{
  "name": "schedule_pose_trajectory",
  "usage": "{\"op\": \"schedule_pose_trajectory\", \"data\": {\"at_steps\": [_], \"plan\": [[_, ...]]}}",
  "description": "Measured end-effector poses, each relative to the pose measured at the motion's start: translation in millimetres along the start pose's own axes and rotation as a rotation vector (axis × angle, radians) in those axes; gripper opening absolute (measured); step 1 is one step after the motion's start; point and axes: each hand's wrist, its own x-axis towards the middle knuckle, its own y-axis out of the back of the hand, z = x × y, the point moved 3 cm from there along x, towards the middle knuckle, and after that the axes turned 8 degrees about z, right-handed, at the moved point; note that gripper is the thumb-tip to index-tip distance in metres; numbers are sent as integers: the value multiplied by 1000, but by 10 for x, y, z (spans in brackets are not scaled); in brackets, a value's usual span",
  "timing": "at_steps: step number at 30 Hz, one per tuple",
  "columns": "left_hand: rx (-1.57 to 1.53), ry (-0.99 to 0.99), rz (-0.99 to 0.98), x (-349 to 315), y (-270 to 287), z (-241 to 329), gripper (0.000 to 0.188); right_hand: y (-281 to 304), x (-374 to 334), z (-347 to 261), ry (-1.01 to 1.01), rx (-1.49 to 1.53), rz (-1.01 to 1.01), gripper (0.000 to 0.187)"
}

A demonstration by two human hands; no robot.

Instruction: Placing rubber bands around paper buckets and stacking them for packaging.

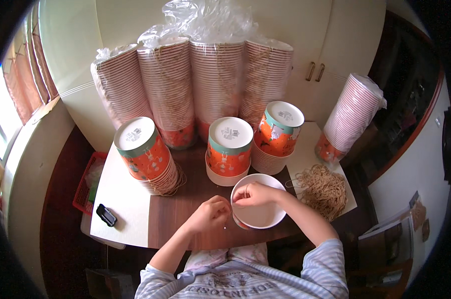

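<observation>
A white-lined paper bucket (265,212) stands mouth up near the table's front edge, its orange outside showing only low on the left. My right hand (251,193) reaches over its rim, with bent fingertips close together at the inner left wall. Just outside that wall, my left hand (211,214) is curled, thumb and fingers drawn together. Whatever either hand pinches is too small or hidden to make out. To the right of the bucket lies a loose heap of tan cord (324,192), with one strand looping toward my right forearm.
Upside-down orange buckets stand in a left stack (143,154), a middle stack (229,149) and a right stack (275,137). Tall plastic-wrapped bucket stacks (216,74) line the back; another wrapped stack (352,112) leans at the right. A small black case (106,215) lies front left.
</observation>
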Motion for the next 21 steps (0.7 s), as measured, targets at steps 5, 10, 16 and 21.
{"op": "schedule_pose_trajectory", "data": {"at_steps": [5,10,16,21], "plan": [[-655,53,-41,-80,161,22,16,-48,-184,68,152,24,86,45],[-1069,211,-36,10,199,72,9,-84,-287,-19,241,-10,302,52],[-468,302,54,262,-34,-53,24,-150,-356,-98,331,-131,587,48],[-19,239,-24,402,-159,133,21,-130,-368,-106,274,46,649,36]]}}
